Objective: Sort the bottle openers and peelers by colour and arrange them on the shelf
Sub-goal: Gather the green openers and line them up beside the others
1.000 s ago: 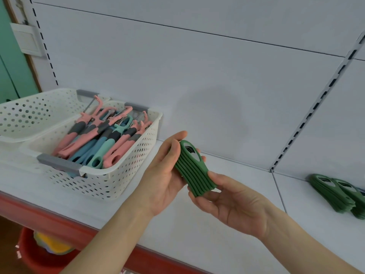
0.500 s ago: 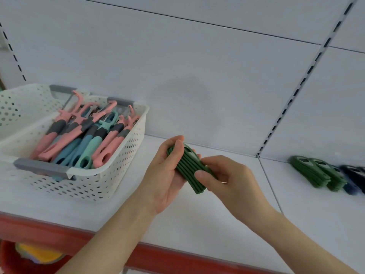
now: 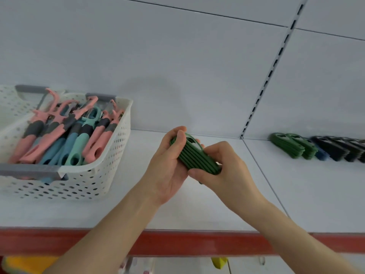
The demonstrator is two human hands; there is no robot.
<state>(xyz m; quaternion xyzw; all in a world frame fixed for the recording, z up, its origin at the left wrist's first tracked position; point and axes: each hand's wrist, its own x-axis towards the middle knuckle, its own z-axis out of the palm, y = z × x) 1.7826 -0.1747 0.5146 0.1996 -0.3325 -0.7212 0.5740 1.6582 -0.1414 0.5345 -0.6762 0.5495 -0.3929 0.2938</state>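
Clasping the green opener stack [image 3: 197, 157], right hand [image 3: 223, 171] now joins left hand [image 3: 167, 167] in a curled grip.

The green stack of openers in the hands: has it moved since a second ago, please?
Yes: the green stack has shifted right, away from the white basket and nearer the slotted upright.
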